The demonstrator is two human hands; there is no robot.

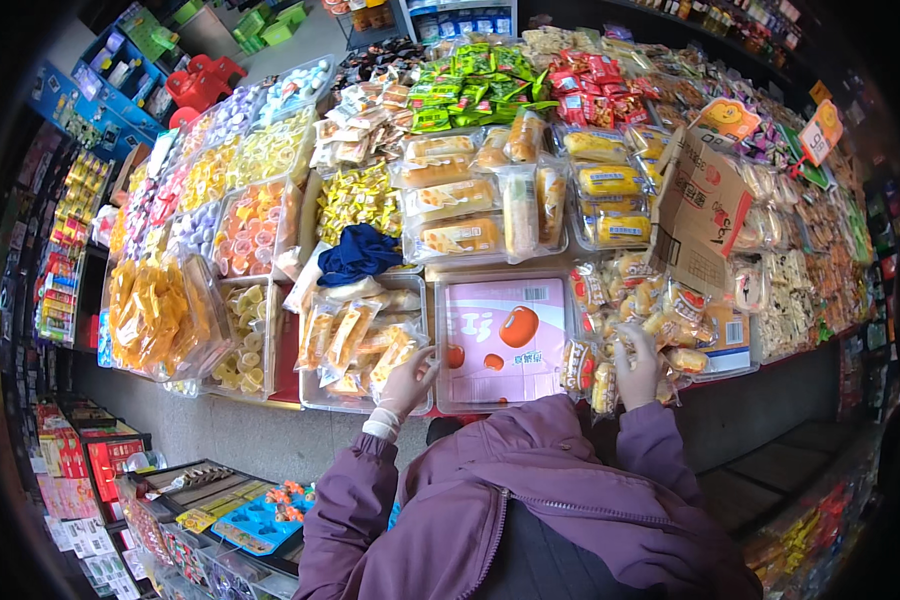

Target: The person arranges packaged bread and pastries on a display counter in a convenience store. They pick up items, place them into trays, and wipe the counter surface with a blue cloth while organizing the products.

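Note:
My left hand (407, 386), in a pale glove, is at the right wall of a clear plastic bin (365, 406) of wrapped bread pieces (352, 337). Its fingers are slightly curled beside a wrapped piece, with nothing visibly held. Also gloved, my right hand (637, 371) hovers over or touches a pile of small wrapped cakes (641, 304), its fingers apart. Between the hands stands a clear bin (440, 337) whose base is covered by a pink printed cardboard sheet (480, 322). A dark blue cloth (360, 255) lies behind the bread pieces.
An opened cardboard box (701, 202) leans over the cakes at right. Behind are packaged loaves (454, 195), yellow-wrapped breads (611, 180) and green snack packets (472, 82). Jelly cups (251, 232) fill bins at left. Low shelving with a blue tray (259, 521) stands at lower left.

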